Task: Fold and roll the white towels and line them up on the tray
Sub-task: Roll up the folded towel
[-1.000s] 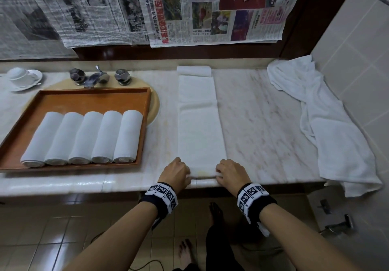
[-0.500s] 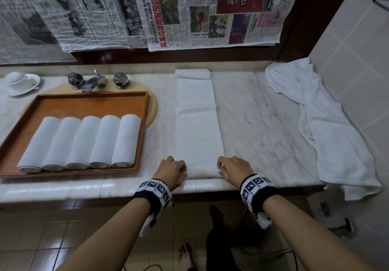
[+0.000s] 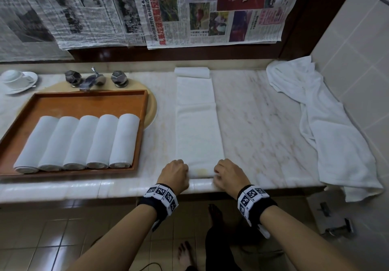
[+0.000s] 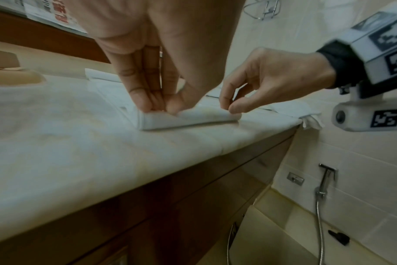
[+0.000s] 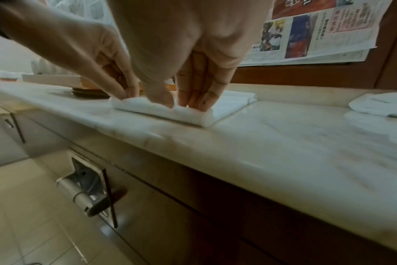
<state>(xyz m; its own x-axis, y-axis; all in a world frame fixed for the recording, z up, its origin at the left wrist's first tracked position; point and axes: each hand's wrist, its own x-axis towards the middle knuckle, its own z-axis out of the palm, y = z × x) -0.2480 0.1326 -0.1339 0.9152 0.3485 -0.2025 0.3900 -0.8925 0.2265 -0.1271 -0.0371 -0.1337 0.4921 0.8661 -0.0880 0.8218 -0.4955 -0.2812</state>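
A long white towel [image 3: 197, 127], folded into a narrow strip, lies on the marble counter [image 3: 263, 123] and runs away from me. Its near end is turned over into a small roll [image 4: 188, 118] [image 5: 170, 111]. My left hand [image 3: 175, 172] [image 4: 156, 105] pinches the roll's left end. At the right end my right hand [image 3: 226, 173] [image 5: 186, 104] pinches the roll between thumb and fingers. Several rolled white towels [image 3: 80, 142] lie side by side in the wooden tray [image 3: 88, 102] at the left.
A loose white towel [image 3: 328, 127] is heaped at the counter's right end, against the tiled wall. A small folded towel [image 3: 192, 72] lies at the back. Taps [image 3: 92, 79] and a cup on a saucer [image 3: 17, 79] stand behind the tray. The counter edge is right under my wrists.
My hands have stayed at the towel's near end and moved slightly forward. The near edge is now curled into a small roll.
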